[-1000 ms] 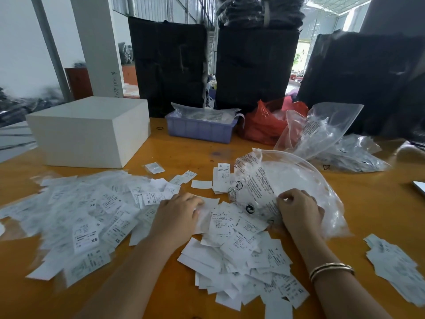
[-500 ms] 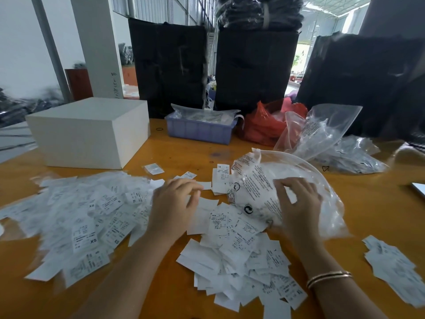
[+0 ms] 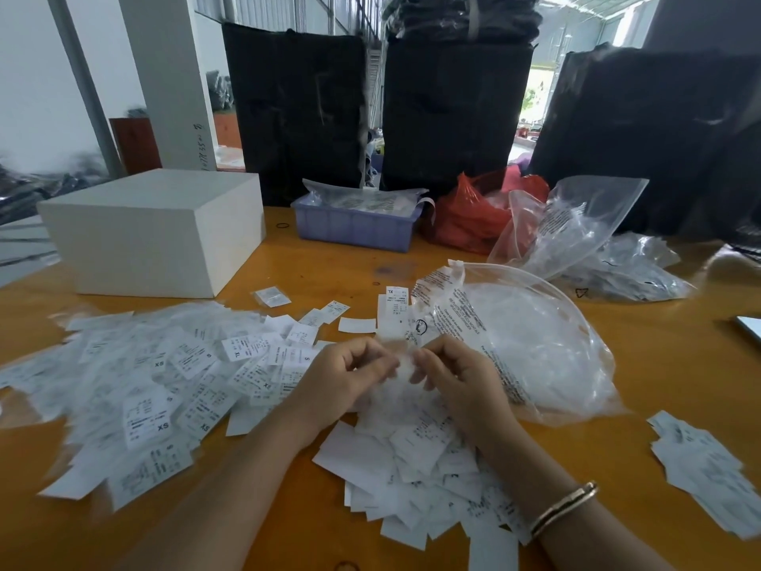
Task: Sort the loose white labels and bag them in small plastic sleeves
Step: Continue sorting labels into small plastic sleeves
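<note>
Head cam: left hand [image 3: 346, 381] & right hand [image 3: 461, 381] meet at centre, fingers curled, pinching a small blurred clear sleeve [image 3: 401, 370] between them — contents can't tell. Loose white labels [image 3: 164, 377] spread at 9 o'clock, more labels underneath at 6. Big clear bag [image 3: 531, 348] at 3 o'clock, touching right hand.

We see a white box [image 3: 156, 230] at the table's [image 3: 659, 364] far left, a lilac tray [image 3: 354, 229] beside it, a red bag [image 3: 473, 216] next along, and three black bundles [image 3: 453, 113] standing behind.
</note>
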Available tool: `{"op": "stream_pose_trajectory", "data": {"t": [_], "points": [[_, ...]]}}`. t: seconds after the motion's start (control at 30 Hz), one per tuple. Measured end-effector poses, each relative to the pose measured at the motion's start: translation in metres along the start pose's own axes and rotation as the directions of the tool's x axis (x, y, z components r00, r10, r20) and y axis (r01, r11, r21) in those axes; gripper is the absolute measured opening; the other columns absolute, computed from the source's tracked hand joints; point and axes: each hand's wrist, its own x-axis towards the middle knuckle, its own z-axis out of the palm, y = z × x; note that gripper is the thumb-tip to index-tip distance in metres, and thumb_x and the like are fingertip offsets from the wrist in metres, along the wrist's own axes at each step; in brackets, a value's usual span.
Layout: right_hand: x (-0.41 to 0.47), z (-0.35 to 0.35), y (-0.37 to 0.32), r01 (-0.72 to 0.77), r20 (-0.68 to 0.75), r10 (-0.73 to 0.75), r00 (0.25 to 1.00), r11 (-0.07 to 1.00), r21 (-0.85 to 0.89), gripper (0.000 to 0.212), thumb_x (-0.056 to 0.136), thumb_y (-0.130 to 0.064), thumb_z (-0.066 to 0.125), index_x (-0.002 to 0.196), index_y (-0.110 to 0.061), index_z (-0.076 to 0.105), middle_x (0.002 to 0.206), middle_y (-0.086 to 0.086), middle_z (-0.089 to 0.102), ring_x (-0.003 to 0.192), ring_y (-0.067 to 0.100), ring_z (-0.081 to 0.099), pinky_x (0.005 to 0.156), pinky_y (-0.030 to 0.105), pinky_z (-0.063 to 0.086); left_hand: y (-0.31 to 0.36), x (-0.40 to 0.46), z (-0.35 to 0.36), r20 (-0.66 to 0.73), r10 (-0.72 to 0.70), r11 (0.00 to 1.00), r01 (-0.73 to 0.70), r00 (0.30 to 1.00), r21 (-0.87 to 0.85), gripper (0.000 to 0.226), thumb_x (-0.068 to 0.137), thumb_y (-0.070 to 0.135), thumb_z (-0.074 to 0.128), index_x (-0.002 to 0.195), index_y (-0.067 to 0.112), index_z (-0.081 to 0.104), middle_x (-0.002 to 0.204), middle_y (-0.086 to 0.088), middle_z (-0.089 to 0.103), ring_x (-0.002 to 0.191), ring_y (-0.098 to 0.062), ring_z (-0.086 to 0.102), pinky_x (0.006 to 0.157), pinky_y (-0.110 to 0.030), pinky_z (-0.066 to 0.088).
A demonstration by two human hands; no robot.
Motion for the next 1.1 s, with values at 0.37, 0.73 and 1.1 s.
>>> {"op": "stream_pose_trajectory", "data": {"t": [0.37, 0.73, 1.1], "points": [[0.004, -0.001, 0.01, -0.072, 0.048, 0.06, 0.997, 0.95, 0.304, 0.029, 0.093, 0.006, 0.047, 0.097, -0.02, 0.058, 0.079, -0.008, 0.069, 0.076, 0.011, 0.067, 0.071, 0.02, 0.053, -0.004, 0.006, -0.003, -0.316, -0.107, 0.993, 0.083, 0.943, -0.088, 0.018, 0.093, 0.017, 0.056, 0.087, 0.029, 0.068, 0.078, 0.011, 0.072, 0.071, -0.003, 0.067, 0.06, -0.013, 0.051], [0.006, 0.017, 0.015, 0.138, 0.205, 0.022, 0.978, 0.67, -0.729, 0.073, 0.077, -0.079, 0.026, 0.126, -0.033, 0.054, 0.1, -0.013, 0.039, 0.096, 0.006, 0.038, 0.085, 0.028, 0.03, -0.005, 0.005, -0.002, -0.346, -0.109, 0.994, 0.097, 0.932, -0.052, 0.021, 0.094, 0.025, 0.055, 0.081, 0.034, 0.068, 0.074, 0.016, 0.069, 0.072, 0.001, 0.062, 0.062, -0.014, 0.049], [0.007, 0.008, 0.011, -0.132, 0.06, 0.148, 0.987, 0.968, -0.211, 0.012, 0.084, -0.032, 0.068, 0.08, -0.033, 0.057, 0.081, -0.015, 0.057, 0.066, -0.005, 0.051, 0.056, 0.01, 0.041, -0.006, 0.008, -0.001, -0.335, -0.111, 0.991, 0.077, 0.936, -0.111, 0.004, 0.08, 0.029, 0.071, 0.079, 0.027, 0.067, 0.075, 0.013, 0.069, 0.072, 0.0, 0.063, 0.06, -0.01, 0.049]]}}
